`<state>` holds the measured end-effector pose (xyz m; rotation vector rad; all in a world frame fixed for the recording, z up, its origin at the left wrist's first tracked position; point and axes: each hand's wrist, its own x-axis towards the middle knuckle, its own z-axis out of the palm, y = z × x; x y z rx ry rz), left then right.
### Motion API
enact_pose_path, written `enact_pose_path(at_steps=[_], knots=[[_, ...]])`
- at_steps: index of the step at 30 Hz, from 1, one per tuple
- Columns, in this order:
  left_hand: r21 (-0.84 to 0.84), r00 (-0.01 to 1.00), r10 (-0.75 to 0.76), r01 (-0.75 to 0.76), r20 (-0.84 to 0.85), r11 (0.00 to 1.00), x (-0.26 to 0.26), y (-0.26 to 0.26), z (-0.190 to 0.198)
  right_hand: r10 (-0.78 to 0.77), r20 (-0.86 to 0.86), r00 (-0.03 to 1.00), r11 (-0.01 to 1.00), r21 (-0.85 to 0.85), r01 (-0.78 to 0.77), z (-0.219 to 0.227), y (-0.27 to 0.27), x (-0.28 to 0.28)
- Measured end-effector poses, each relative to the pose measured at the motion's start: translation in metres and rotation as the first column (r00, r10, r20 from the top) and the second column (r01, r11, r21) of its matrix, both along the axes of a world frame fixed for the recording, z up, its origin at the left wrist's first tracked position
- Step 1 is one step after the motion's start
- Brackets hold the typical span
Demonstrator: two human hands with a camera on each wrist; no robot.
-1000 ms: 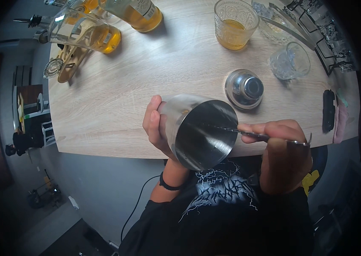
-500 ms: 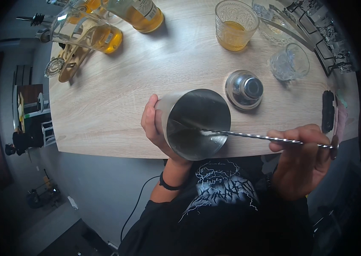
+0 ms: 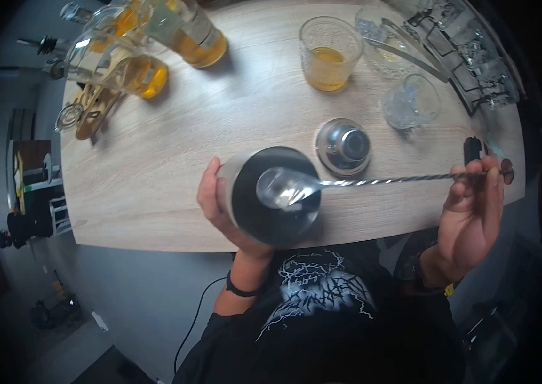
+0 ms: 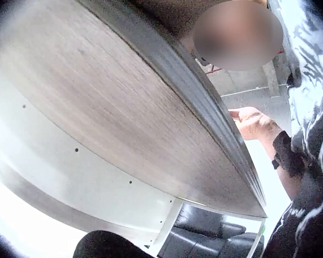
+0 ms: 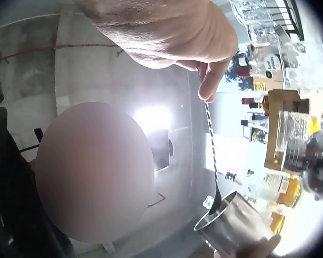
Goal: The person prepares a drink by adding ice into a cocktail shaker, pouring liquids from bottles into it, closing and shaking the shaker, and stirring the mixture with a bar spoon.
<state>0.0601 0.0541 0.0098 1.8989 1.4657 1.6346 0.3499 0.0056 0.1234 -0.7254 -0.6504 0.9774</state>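
My left hand (image 3: pixel 220 203) grips a metal shaker tin (image 3: pixel 240 176) from its left side, its mouth tilted toward the head camera. Between thumb and fingers, my right hand (image 3: pixel 469 221) pinches the far end of a long bar spoon (image 3: pixel 389 181) with a twisted shaft. The spoon's bowl (image 3: pixel 287 189) is over the tin's mouth, with a clear, shiny lump in it. From the right wrist view, a clear lump like ice (image 5: pixel 208 202) shows beside the spoon, at the tin's rim (image 5: pixel 202 223). Right of the tin stands the shaker's domed metal cap (image 3: pixel 344 147).
A patterned glass (image 3: pixel 328 61) with amber liquid and a tumbler of ice (image 3: pixel 408 105) stand beyond the cap. Tongs (image 3: pixel 405 54) lie across an ice bowl, near a rack of glasses (image 3: pixel 488 77). Bottles (image 3: pixel 197 38) and a strainer (image 3: pixel 69 117) occupy the back left.
My right hand has drawn back to the right and away from me, lifting the spoon's bowl from inside the tin to its mouth. The left hand keeps holding the tin, now more upright.
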Motion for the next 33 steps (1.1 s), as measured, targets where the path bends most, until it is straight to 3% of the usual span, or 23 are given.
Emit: enact_pose_path(at_steps=[1, 3, 5, 7, 9, 11, 13, 15, 17, 19, 22, 26, 28, 29, 31, 33], knots=[[0.005, 0.996, 0.014, -0.014, -0.084, 1.000, -0.002, -0.001, 0.003, -0.014, 0.019, 1.000, 1.000, 0.000, 0.014, 0.003, -0.001, 0.010], [-0.079, 0.999, 0.045, -0.044, 0.012, 0.996, -0.004, -0.005, -0.009, -0.109, -0.021, 0.994, 0.994, 0.021, 0.109, 0.009, -0.005, 0.030], [-0.106, 1.000, 0.028, -0.028, -0.004, 0.994, -0.003, -0.007, -0.003, -0.201, 0.037, 0.979, 0.979, 0.035, 0.199, 0.009, -0.015, 0.058], [-0.092, 0.981, 0.036, -0.055, -0.191, 0.994, -0.004, -0.007, 0.000, -0.454, 0.180, 0.873, 0.891, 0.078, 0.447, 0.010, -0.018, 0.076], [-0.087, 0.986, 0.031, -0.046, -0.166, 0.995, -0.003, -0.006, -0.006, -0.519, 0.233, 0.822, 0.854, 0.108, 0.509, 0.010, -0.024, 0.081], [-0.061, 0.999, 0.043, -0.045, -0.029, 0.997, -0.001, -0.005, -0.009, -0.612, 0.352, 0.708, 0.785, 0.166, 0.597, 0.009, -0.028, 0.083], [-0.079, 0.998, 0.041, -0.045, -0.054, 0.996, -0.005, -0.008, -0.014, -0.628, 0.388, 0.674, 0.772, 0.201, 0.604, 0.009, -0.028, 0.080], [-0.096, 0.996, 0.039, -0.047, -0.082, 0.994, -0.007, -0.009, -0.017, -0.637, 0.533, 0.557, 0.750, 0.261, 0.608, 0.008, -0.029, 0.077], [-0.133, 1.000, 0.010, -0.009, 0.002, 0.991, -0.008, -0.010, -0.018, -0.651, 0.556, 0.516, 0.737, 0.300, 0.606, 0.009, -0.025, 0.071], [-0.135, 1.000, 0.011, -0.010, 0.003, 0.991, -0.008, -0.010, -0.019, -0.674, 0.603, 0.426, 0.708, 0.363, 0.606, 0.010, -0.024, 0.067], [-0.149, 0.999, 0.013, -0.008, 0.032, 0.989, -0.009, -0.010, -0.022, -0.692, 0.621, 0.369, 0.693, 0.425, 0.582, 0.014, -0.021, 0.063], [-0.146, 0.996, 0.004, 0.009, 0.088, 0.989, -0.007, -0.009, -0.024, -0.681, 0.618, 0.392, 0.719, 0.464, 0.517, 0.014, -0.022, 0.064], [-0.137, 0.997, 0.010, 0.001, 0.073, 0.991, -0.006, -0.009, -0.023, -0.631, 0.613, 0.475, 0.775, 0.470, 0.422, 0.013, -0.023, 0.062], [-0.128, 0.998, 0.015, -0.008, 0.059, 0.992, -0.005, -0.009, -0.022, -0.632, 0.613, 0.474, 0.774, 0.470, 0.424, 0.013, -0.022, 0.060], [-0.137, 0.999, 0.016, -0.009, 0.052, 0.991, -0.004, -0.009, -0.019, -0.619, 0.688, 0.379, 0.780, 0.478, 0.405, 0.014, -0.019, 0.056], [-0.147, 0.999, 0.018, -0.011, 0.045, 0.989, -0.004, -0.009, -0.019, -0.617, 0.696, 0.367, 0.780, 0.476, 0.407, 0.011, -0.021, 0.056]])
